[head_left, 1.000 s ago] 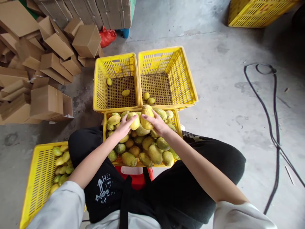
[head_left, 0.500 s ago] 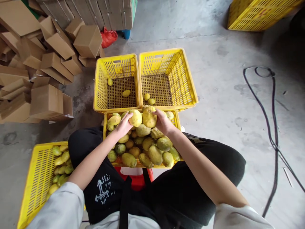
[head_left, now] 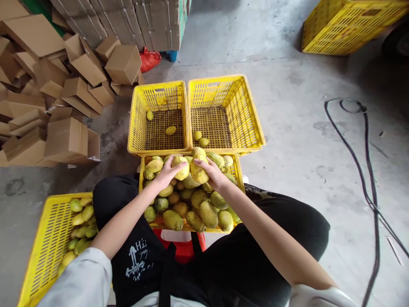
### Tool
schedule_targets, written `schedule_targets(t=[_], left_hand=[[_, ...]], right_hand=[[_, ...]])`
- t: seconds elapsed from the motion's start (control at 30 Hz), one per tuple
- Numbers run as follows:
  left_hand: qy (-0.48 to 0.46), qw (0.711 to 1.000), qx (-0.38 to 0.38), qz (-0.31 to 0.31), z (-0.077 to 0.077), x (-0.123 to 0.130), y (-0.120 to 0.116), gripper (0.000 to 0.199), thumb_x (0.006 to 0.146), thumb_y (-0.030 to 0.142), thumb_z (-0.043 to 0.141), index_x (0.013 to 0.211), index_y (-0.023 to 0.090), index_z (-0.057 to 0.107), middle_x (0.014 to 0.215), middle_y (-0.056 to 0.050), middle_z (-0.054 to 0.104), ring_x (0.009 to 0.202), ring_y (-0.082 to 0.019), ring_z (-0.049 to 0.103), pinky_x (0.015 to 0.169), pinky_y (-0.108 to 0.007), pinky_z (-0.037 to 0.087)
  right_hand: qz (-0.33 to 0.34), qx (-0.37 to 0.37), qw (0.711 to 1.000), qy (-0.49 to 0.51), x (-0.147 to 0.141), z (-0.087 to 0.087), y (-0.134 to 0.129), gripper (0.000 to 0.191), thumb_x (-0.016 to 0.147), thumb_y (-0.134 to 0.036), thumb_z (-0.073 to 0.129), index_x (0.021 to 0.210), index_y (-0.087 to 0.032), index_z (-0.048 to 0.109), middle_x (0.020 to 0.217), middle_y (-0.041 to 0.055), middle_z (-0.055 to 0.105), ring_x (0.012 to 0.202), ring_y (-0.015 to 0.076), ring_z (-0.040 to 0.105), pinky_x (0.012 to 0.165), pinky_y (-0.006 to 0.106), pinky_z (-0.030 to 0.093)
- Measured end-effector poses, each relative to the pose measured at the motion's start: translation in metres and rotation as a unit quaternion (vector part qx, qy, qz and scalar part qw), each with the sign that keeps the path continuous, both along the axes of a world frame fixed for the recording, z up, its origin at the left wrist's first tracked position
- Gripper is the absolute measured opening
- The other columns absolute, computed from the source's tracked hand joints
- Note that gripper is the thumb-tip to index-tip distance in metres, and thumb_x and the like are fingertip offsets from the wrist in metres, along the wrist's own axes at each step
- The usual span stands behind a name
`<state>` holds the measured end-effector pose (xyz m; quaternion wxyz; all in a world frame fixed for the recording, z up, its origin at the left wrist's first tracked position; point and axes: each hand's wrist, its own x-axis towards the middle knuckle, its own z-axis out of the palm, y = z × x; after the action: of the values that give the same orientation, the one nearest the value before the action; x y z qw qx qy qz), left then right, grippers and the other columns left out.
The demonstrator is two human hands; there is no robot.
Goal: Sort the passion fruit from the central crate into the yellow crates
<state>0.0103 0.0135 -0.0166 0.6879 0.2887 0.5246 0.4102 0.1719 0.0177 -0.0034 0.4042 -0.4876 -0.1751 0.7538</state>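
Observation:
My left hand (head_left: 168,170) is closed around a rounded, pale yellow fruit (head_left: 182,170). Beside it, my right hand (head_left: 213,174) grips a lumpier yellow fruit (head_left: 198,174) with its thumb on top. Both are held close together over a yellow crate (head_left: 239,165) set between my knees. That crate is heaped with oval yellow-green fruits (head_left: 208,213), some with brown or dark green blotches; I cannot tell their exact kind. Part of the heap is hidden under my hands.
Behind stand two yellow crates, the left one (head_left: 130,123) and the right one (head_left: 255,117), each with a few fruits inside. Another fruit-holding crate (head_left: 41,243) is beside my left leg. Cardboard boxes (head_left: 67,136) pile up at left; a dark hose (head_left: 367,179) lies right.
Both hands have moved slightly, with the fruits still in them, and my right hand has turned its fruit so more of the thumb shows. The view has tilted up a little.

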Motion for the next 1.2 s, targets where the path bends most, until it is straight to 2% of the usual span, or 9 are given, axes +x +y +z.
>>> schedule_targets(t=[0.1,0.27,0.4,0.5,0.7,0.8,0.9,1.0,1.2], left_hand=[[0.059,0.998,0.000,-0.002,-0.004,0.001,-0.003,0.036,0.067,0.037,0.075,0.094,0.018,0.061,0.092,-0.006,0.066,0.082,-0.017,0.062,0.072,-0.027,0.049],[0.111,0.984,-0.131,-0.044,-0.018,-0.005,-0.014,0.030,0.062,0.038,0.077,0.076,0.021,0.057,0.067,-0.003,0.062,0.060,-0.018,0.059,0.054,-0.029,0.048],[0.183,0.955,-0.177,-0.150,-0.023,-0.013,-0.029,0.034,0.060,0.039,0.076,0.082,0.020,0.059,0.070,-0.004,0.063,0.061,-0.021,0.062,0.055,-0.033,0.050],[0.151,0.957,-0.150,-0.197,-0.026,-0.017,-0.037,0.033,0.063,0.039,0.073,0.086,0.020,0.061,0.074,-0.005,0.064,0.064,-0.020,0.063,0.057,-0.031,0.052],[0.042,0.960,-0.186,-0.203,-0.031,-0.008,-0.036,0.028,0.070,0.047,0.067,0.081,0.023,0.058,0.063,0.000,0.060,0.053,-0.017,0.060,0.052,-0.031,0.051],[-0.030,0.953,-0.254,-0.160,-0.024,-0.001,-0.027,0.029,0.077,0.051,0.055,0.085,0.023,0.058,0.066,-0.003,0.063,0.056,-0.020,0.062,0.051,-0.035,0.052],[-0.125,0.948,-0.281,-0.084,-0.012,0.006,-0.015,0.030,0.084,0.044,0.044,0.093,0.020,0.058,0.082,-0.009,0.067,0.078,-0.024,0.066,0.067,-0.041,0.056],[-0.191,0.958,-0.214,-0.014,0.002,0.014,-0.001,0.029,0.084,0.033,0.043,0.103,0.016,0.057,0.100,-0.012,0.067,0.102,-0.025,0.063,0.088,-0.044,0.052],[-0.275,0.958,-0.066,-0.047,0.033,0.026,0.017,0.047,0.089,0.044,0.035,0.124,0.017,0.052,0.137,-0.011,0.051,0.128,-0.022,0.046,0.104,-0.036,0.040]], right_hand=[[0.015,-0.064,0.998,-0.014,-0.002,-0.006,0.000,0.023,0.071,-0.036,0.071,0.088,-0.024,0.060,0.075,0.0010,0.067,0.069,0.0182,0.066,0.059,0.029,0.056],[-0.016,-0.140,0.990,-0.003,-0.002,-0.012,0.010,0.016,0.080,-0.038,0.058,0.087,-0.023,0.057,0.074,0.0033,0.066,0.070,0.0204,0.066,0.053,0.030,0.055],[-0.007,-0.094,0.995,0.045,-0.003,-0.014,0.020,0.019,0.078,-0.040,0.055,0.087,-0.024,0.057,0.075,0.0034,0.065,0.076,0.0217,0.066,0.059,0.033,0.057],[-0.021,-0.059,0.992,0.107,-0.007,-0.012,0.023,0.021,0.077,-0.041,0.053,0.090,-0.025,0.056,0.081,0.0041,0.065,0.082,0.0225,0.067,0.065,0.036,0.059],[-0.048,-0.013,0.981,0.189,-0.008,-0.001,0.019,0.023,0.079,-0.035,0.053,0.097,-0.021,0.058,0.100,0.0098,0.069,0.099,0.0219,0.066,0.076,0.037,0.058],[-0.093,-0.070,0.980,0.159,0.002,0.000,0.017,0.018,0.080,-0.029,0.052,0.091,-0.019,0.062,0.085,0.0070,0.070,0.079,0.0159,0.068,0.067,0.025,0.058],[-0.171,-0.140,0.969,0.109,0.017,-0.004,0.015,0.012,0.080,-0.022,0.048,0.078,-0.020,0.060,0.060,0.0005,0.061,0.050,0.0103,0.058,0.048,0.019,0.052],[-0.214,-0.145,0.963,0.080,0.030,-0.009,0.011,0.011,0.078,-0.016,0.048,0.071,-0.021,0.056,0.053,-0.0027,0.054,0.041,0.0087,0.049,0.039,0.017,0.046],[-0.230,-0.148,0.958,0.083,0.041,-0.003,0.001,0.012,0.077,-0.014,0.048,0.070,-0.021,0.055,0.053,-0.0033,0.054,0.040,0.0076,0.048,0.038,0.016,0.046]])
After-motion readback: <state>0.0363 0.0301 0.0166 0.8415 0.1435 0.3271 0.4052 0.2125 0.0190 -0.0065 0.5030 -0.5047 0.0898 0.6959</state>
